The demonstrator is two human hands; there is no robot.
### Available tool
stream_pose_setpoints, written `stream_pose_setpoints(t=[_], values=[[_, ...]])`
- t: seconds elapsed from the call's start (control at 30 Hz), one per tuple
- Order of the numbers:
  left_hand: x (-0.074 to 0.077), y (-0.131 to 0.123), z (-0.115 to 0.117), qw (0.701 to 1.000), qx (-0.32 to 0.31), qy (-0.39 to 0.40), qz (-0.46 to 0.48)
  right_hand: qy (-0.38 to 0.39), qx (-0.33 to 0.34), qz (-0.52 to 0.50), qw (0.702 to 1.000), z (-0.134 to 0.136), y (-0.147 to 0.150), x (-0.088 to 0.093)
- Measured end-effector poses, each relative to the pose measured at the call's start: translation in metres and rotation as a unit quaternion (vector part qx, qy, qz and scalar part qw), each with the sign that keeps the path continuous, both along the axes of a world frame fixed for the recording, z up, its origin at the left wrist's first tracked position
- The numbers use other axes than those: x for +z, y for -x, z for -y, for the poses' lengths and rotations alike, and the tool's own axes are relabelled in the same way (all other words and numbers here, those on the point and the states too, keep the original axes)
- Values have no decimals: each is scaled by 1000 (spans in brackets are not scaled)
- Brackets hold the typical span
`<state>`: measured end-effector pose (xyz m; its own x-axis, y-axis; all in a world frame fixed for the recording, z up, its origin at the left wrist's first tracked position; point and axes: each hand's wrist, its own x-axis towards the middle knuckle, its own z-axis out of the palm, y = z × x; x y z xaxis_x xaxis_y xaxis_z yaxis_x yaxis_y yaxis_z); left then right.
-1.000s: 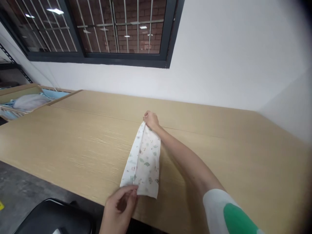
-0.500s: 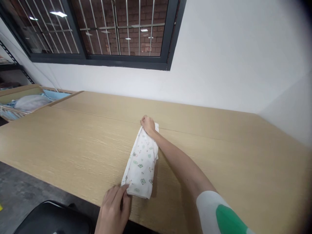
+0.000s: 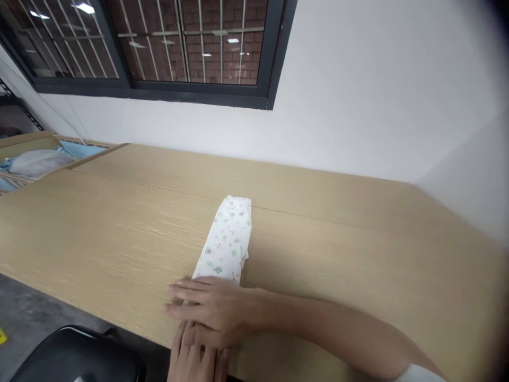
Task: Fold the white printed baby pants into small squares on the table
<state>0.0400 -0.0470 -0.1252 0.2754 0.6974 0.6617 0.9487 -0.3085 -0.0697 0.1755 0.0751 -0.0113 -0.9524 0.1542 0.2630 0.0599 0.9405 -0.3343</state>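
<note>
A white cloth [image 3: 226, 239] printed with small green and pale motifs lies folded into a long, narrow strip on the table. Its near end disappears beneath my right hand [image 3: 217, 307], which rests across it palm down with fingers stretched out and a little blurred. My left hand [image 3: 193, 358] is just below, at the table's front edge, partly overlapped by the right one. The left fingertips are hidden, so whether they grip the cloth does not show. Beyond my hands, the far end of the strip lies untouched.
The wooden table [image 3: 338, 254] runs back to a white wall under a barred window [image 3: 191, 48]. At the far left stands a wooden-rimmed bin [image 3: 59, 170] holding pale blue and whitish fabric. A black chair [image 3: 75, 355] is at the front left.
My right hand has left the far end of the cloth and come down to the near end, over my left hand. The view has shifted slightly.
</note>
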Motion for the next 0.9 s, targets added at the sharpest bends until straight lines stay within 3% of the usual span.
stream_pose_setpoints(t=[0.1, 0.2, 0.37, 0.47, 0.57, 0.77, 0.9], values=[[-13, 6, 2, 1000, -23, -1, 2, -1, -21, 2, 1000, -1, -6, -20], [-3, 1, 4, 999, 5, 33, 12, -6, -54, 4, 999, -30, -9, -35], [20, -14, 4, 997, 44, 63, -31, -27, -192, 57, 979, -124, -24, -42], [24, -14, 5, 996, 50, 61, -36, -3, -290, 106, 951, -184, -39, -37], [27, -12, 5, 996, 52, 63, -28, 3, -338, 115, 934, -222, -51, -33], [35, -17, 7, 994, 58, 91, -30, -5, -321, 107, 941, -235, -57, -34], [35, -35, 8, 996, 21, 85, 2, -23, -286, 108, 952, -234, -66, -34]])
